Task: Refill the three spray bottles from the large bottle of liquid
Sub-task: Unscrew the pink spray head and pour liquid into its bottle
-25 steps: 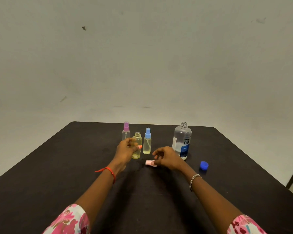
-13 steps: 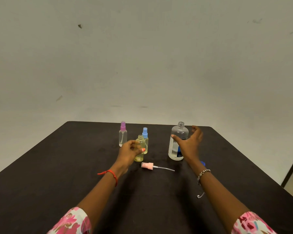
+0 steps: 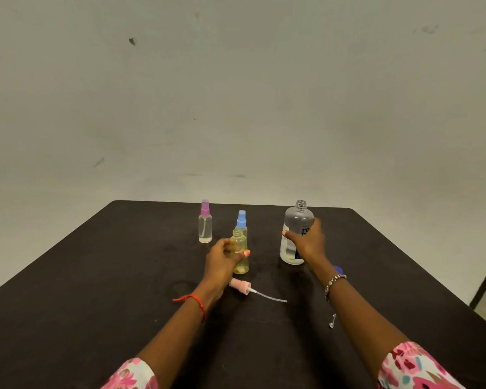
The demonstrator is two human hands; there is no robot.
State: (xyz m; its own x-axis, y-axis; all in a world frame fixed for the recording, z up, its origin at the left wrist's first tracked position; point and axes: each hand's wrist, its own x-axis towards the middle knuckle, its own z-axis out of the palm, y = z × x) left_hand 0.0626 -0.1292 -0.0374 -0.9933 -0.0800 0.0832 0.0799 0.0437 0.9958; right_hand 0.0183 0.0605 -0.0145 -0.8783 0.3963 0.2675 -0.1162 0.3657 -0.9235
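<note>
Centre: left hand [image 3: 222, 259] grips uncapped yellow bottle [image 3: 240, 266] | right-centre: right hand [image 3: 309, 242] clasps large bottle [image 3: 298, 217] | advice: pour slowly, necks aligned.

**One head-worn view, forward and down**

A wide-angle camera on the person's head looks across a dark table [image 3: 96, 276] toward the pale wall [image 3: 236, 94], which fills the frame's upper half. Both forearms [image 3: 180, 332] enter from the bottom edge. The yellow spray bottle [image 3: 240, 265] and large bottle [image 3: 296, 217] stand fairly near, at centre frame.
</note>
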